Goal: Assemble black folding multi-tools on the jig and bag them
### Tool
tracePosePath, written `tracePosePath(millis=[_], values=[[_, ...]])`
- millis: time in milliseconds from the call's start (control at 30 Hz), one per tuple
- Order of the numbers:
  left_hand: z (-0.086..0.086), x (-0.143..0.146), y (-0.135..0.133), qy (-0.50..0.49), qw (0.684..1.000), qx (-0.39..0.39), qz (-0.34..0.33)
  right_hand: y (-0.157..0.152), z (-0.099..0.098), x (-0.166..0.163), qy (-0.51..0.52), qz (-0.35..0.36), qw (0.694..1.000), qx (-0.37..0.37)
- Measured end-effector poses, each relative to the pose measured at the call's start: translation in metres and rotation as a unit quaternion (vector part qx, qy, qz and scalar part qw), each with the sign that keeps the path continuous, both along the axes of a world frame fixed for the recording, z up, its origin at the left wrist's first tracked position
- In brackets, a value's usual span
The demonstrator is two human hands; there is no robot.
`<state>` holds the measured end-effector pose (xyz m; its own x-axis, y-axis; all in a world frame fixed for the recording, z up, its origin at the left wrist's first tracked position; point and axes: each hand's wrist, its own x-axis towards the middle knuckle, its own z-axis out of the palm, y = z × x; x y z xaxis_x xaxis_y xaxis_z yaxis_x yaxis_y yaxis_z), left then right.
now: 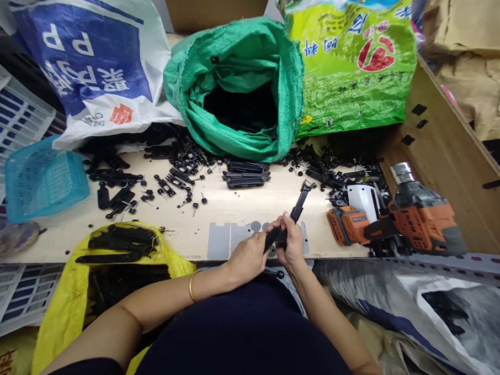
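Low over the front of the bench, my left hand (249, 256) is closed round a dark, thick black piece (272, 239). Beside it, my right hand (291, 242) grips a slim black plastic arm (301, 203) with a forked, hook-like end, tilted up and to the right. The two pieces meet between my hands; whether they are joined I cannot tell. Grey flat cut-outs (219, 241) lie beneath on the bench. Ahead is a short stack of black folded arms (246, 175). Small black screws or knobs and joint pieces (180, 176) lie scattered to its left.
A green sack (235, 145) stands open at the back, between a white-blue sack (102, 54) and a lime-green bag (353, 92). An orange cordless power tool (426, 217) lies right. At left are a blue basket (47, 181) and a yellow sack (65, 295) holding black parts.
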<state>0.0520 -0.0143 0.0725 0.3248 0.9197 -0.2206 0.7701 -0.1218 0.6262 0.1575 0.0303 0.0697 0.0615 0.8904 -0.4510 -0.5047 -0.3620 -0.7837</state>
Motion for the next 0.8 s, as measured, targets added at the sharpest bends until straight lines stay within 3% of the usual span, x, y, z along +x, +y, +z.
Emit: tracePosePath(millis=[133,167,267,333,367,400,467,567,667,800], values=[[-0.013,-0.004,0.018,0.008,1.0,0.023,-0.018,0.005,-0.017,-0.001,-0.05,-0.073,0.995,0.04],[-0.019,-0.006,0.027,0.017,0.999,0.024,-0.034,0.005,-0.024,0.004,-0.088,-0.06,0.994,0.032],[-0.036,-0.018,0.055,0.09,0.991,0.039,-0.088,0.003,-0.043,0.035,-0.199,0.125,0.971,-0.042],[-0.048,-0.026,0.069,0.134,0.981,0.073,-0.122,0.0,-0.051,0.062,-0.282,0.255,0.923,-0.061],[-0.053,-0.03,0.073,0.134,0.977,0.091,-0.14,-0.001,-0.053,0.074,-0.35,0.286,0.891,-0.034],[-0.058,-0.032,0.075,0.121,0.975,0.107,-0.154,-0.002,-0.054,0.082,-0.428,0.294,0.855,0.018],[-0.066,-0.034,0.075,0.08,0.975,0.116,-0.17,0.0,-0.056,0.088,-0.568,0.294,0.753,0.155],[-0.075,-0.033,0.072,0.043,0.98,0.101,-0.166,0.008,-0.066,0.074,-0.642,0.31,0.635,0.297],[-0.08,-0.034,0.07,0.043,0.981,0.095,-0.162,0.014,-0.084,0.055,-0.654,0.346,0.587,0.328],[-0.082,-0.035,0.071,0.073,0.98,0.095,-0.157,0.013,-0.1,0.053,-0.661,0.343,0.583,0.326]])
